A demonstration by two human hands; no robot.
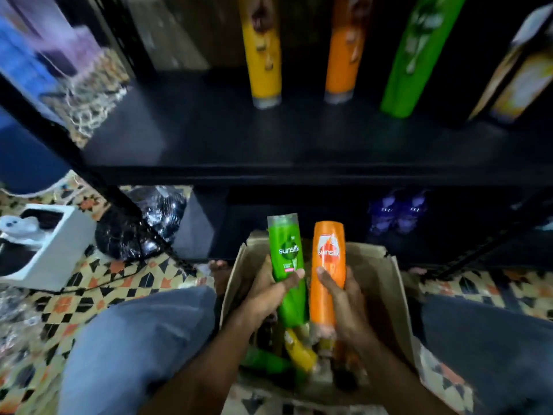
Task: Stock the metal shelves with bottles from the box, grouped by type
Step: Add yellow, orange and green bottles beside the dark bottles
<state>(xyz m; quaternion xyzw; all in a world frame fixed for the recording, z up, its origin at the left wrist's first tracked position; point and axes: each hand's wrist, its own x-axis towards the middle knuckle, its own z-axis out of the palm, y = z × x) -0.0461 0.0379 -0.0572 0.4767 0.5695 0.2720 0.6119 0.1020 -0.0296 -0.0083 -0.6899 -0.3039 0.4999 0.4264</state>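
Black metal shelving fills the top of our view, and on its upper shelf (209,139) three bottles stand upright in a row, well apart: a shelf yellow bottle (264,55) near the middle, a shelf orange bottle (344,55) to its right, and a shelf green bottle (413,55) further right, with a dark, yellow-labelled pack (514,85) by the right edge, too blurred to read. Down on the lower shelf, purple bottles (395,214) sit in shadow toward the right. Now to the action: we're seated on the patterned floor (89,295), denim knees (134,339) either side of the open cardboard box (386,283), which sits just in front of the lower shelf. Both bottles are up above the box, side by side and nearly upright! Our left grip (269,292) is wrapped around the green Sunsilk bottle (285,253), thumb across its front. Our right grip (344,298) clasps the orange Sunsilk bottle (327,256), thumb on the label side. Below them, inside the box, a loose yellow bottle (299,351) and a loose green bottle (263,359) lie on their sides among other stock we can't make out. Off by the left edge of the floor there's a white carton (51,250) and a crumpled black plastic bag (143,229) beside the shelf's leg.
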